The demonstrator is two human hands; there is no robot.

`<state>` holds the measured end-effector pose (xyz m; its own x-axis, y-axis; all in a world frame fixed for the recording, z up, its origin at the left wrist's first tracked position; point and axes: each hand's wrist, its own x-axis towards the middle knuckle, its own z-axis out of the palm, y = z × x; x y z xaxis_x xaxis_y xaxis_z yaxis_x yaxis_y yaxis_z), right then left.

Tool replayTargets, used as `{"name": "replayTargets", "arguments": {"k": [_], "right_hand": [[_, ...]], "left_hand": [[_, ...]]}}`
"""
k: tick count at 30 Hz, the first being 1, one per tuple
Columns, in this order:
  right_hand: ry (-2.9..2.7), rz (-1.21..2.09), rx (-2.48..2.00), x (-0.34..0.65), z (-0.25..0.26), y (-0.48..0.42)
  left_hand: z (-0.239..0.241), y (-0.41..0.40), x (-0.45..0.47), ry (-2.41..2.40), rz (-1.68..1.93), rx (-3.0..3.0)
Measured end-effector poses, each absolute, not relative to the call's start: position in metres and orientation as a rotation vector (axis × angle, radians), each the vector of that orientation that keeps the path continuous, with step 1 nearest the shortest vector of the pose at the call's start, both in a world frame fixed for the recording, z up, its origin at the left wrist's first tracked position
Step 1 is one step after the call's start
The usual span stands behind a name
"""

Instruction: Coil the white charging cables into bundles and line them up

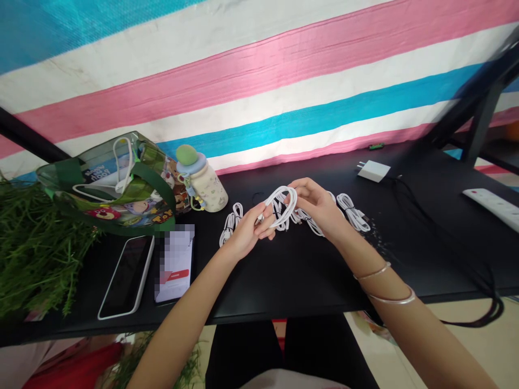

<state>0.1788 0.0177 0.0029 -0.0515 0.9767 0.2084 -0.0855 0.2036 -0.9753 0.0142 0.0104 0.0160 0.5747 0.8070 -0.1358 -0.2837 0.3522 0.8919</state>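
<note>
A looped white charging cable (279,193) is held above the black table between my two hands. My left hand (251,229) has its fingers closed round the near-left side of the coil. At the coil's far-right side, my right hand (314,202) grips the loops between thumb and fingers. Behind and beside my hands lie several more white cables, bundled with dark ties: one bundle (230,226) left of my left hand, another (353,212) right of my right hand. Others between them are partly hidden by my hands.
On the left stand a clear green bag (109,200), a cream bottle (208,186) and a leafy plant (36,248). Two phones, one white-edged (127,278) and one lit (175,265), lie near the front edge. At right are a white charger plug (373,170), black cord (430,216) and power strip (494,208).
</note>
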Motion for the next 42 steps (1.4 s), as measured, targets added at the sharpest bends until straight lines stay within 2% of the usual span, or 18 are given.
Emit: {"name": "replayTargets", "arguments": {"k": [13,24,32,42], "right_hand": [[-1.549,0.241,-1.052,0.179,-0.003,0.016],[-1.691,-0.176,-0.986,0.18,0.002,0.015],[-1.788,-0.218,-1.045,0.182,0.001,0.012],[-1.79,0.018,-1.114,0.179,0.0,0.008]], "left_hand": [[0.011,0.01,0.016,0.785,0.742,1.259],[0.008,0.01,0.014,0.916,0.639,1.529],[0.013,0.009,0.011,1.092,0.61,1.834],[0.018,0.005,0.012,1.307,0.557,1.999]]}}
